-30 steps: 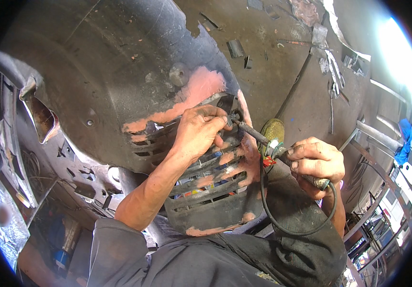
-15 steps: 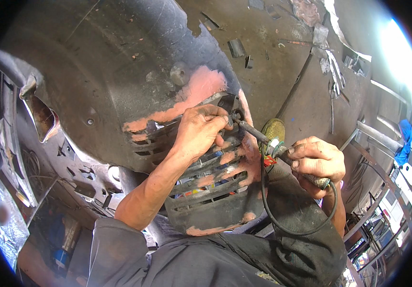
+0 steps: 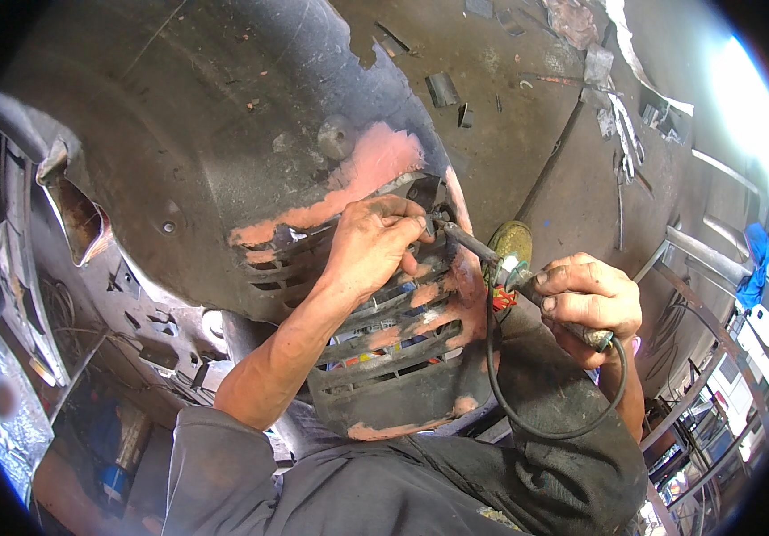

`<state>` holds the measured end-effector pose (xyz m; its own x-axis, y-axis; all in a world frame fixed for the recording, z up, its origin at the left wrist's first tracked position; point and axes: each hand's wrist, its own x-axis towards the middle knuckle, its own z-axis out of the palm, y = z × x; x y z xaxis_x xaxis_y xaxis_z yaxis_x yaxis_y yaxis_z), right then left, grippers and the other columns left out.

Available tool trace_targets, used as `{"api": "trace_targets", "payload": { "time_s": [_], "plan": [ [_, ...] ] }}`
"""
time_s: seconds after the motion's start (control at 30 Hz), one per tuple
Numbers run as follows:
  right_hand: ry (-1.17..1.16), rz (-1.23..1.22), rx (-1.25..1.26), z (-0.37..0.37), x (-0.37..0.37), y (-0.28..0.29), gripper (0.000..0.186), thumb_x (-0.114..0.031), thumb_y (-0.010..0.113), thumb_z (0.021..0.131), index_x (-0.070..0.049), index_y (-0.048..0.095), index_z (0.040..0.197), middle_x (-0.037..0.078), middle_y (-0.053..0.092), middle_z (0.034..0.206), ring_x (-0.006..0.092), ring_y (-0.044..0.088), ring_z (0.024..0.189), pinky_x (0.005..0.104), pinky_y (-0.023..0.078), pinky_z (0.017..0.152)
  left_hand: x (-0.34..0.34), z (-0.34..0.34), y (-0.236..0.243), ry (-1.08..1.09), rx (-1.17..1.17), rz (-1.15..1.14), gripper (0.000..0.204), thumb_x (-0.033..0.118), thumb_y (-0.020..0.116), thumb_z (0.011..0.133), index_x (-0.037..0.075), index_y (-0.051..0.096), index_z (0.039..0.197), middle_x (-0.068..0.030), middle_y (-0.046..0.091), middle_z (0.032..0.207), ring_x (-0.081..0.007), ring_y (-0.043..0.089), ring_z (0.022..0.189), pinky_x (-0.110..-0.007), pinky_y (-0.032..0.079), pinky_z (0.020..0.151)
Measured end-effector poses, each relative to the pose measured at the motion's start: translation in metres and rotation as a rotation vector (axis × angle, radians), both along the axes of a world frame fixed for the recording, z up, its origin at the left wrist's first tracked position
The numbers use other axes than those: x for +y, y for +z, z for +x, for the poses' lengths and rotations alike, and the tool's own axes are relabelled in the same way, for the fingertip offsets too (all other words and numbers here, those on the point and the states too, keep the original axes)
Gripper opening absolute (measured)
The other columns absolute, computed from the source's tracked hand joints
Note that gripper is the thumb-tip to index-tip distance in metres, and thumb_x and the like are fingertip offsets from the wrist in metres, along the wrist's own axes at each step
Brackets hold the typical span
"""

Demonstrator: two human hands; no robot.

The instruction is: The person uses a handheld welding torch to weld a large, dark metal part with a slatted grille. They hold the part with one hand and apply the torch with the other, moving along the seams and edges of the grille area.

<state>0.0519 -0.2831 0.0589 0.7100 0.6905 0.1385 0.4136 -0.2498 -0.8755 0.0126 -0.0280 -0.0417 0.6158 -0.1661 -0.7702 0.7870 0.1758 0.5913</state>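
A dark plastic bumper (image 3: pixel 214 152) with a slatted grille section (image 3: pixel 393 375) lies across my lap, patched with pink filler (image 3: pixel 384 161). My left hand (image 3: pixel 371 246) rests over the upper slats, its thumb and fingers pinching a small dark plastic piece (image 3: pixel 430 230) at the grille's corner. From the right, my right hand (image 3: pixel 590 299) grips the handle of a soldering iron (image 3: pixel 474 243), fingers wrapped round it. The iron's tip meets the area beside the pinched piece; the exact contact is hidden. A black cord (image 3: pixel 527 429) loops down from the handle.
Dark plastic scraps (image 3: pixel 442 89) and torn strips (image 3: pixel 621 134) litter the floor beyond the bumper. My shoe (image 3: pixel 511 243) shows behind the iron. A metal frame (image 3: pixel 706 313) with a blue cloth (image 3: pixel 758 263) stands at right; other body panels (image 3: pixel 9 268) lean at left.
My right hand and the soldering iron have shifted very slightly to the left. The left hand and the bumper stay in place.
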Motion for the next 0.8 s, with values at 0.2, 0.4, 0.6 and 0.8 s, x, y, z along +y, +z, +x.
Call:
{"api": "trace_targets", "payload": {
  "time_s": [0.2, 0.4, 0.6, 0.8],
  "plan": [
    [-0.002, 0.014, -0.012, 0.0, 0.0, -0.002, 0.027, -0.006, 0.066, 0.06, 0.0, 0.071, 0.086, 0.018, 0.07, 0.085, 0.033, 0.069, 0.074, 0.0388, 0.056, 0.069, 0.001, -0.001, -0.001, 0.006, 0.004, -0.009, 0.025, 0.011, 0.062, 0.09, -0.005, 0.062, 0.109, -0.0122, 0.072, 0.088, -0.0088, 0.059, 0.052, -0.02, 0.042, 0.044],
    [-0.008, 0.017, -0.022, -0.001, -0.001, -0.002, 0.028, -0.005, 0.066, 0.06, 0.0, 0.071, 0.087, 0.018, 0.07, 0.085, 0.0327, 0.069, 0.074, 0.0386, 0.056, 0.069, 0.001, 0.0, 0.0, 0.009, 0.01, -0.01, 0.024, 0.011, 0.062, 0.09, -0.005, 0.062, 0.108, -0.0115, 0.072, 0.088, -0.0087, 0.059, 0.052, -0.019, 0.041, 0.043],
    [-0.045, 0.032, -0.059, -0.002, -0.003, -0.003, 0.029, -0.005, 0.067, 0.058, -0.001, 0.07, 0.087, 0.018, 0.07, 0.085, 0.0327, 0.069, 0.073, 0.0395, 0.056, 0.07, 0.001, -0.001, -0.001, 0.008, 0.013, -0.004, 0.024, 0.011, 0.062, 0.09, -0.004, 0.062, 0.108, -0.0118, 0.072, 0.088, -0.0084, 0.059, 0.052, -0.019, 0.041, 0.042],
    [-0.027, 0.022, -0.017, -0.004, -0.009, 0.005, 0.029, -0.004, 0.068, 0.057, -0.001, 0.07, 0.086, 0.018, 0.07, 0.085, 0.0329, 0.069, 0.072, 0.0394, 0.056, 0.069, 0.001, 0.0, 0.0, 0.003, 0.011, -0.002, 0.025, 0.012, 0.062, 0.09, -0.005, 0.062, 0.109, -0.0142, 0.072, 0.09, -0.0081, 0.059, 0.052, -0.019, 0.041, 0.042]
  ]
}}
